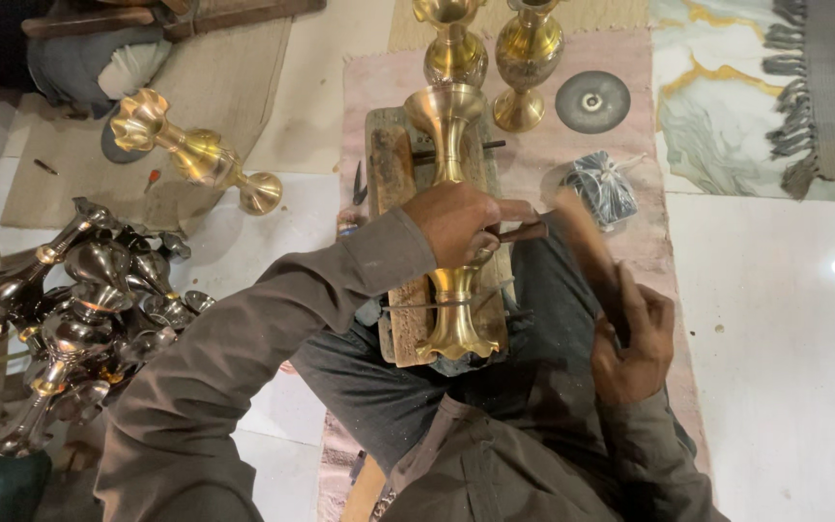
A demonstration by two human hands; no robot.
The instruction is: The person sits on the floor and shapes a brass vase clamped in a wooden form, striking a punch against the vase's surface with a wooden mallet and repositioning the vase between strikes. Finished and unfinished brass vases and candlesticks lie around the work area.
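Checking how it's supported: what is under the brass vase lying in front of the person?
The brass vase lies on a worn wooden block. The left hand covers its middle, so the contact there is hidden.

Seen from above, the left arm, sleeved in brown, reaches from the lower left toward the centre of the frame, where the left hand is curled shut, knuckles up. The right hand, at lower right, is closed in a fist, forearm bent in close.
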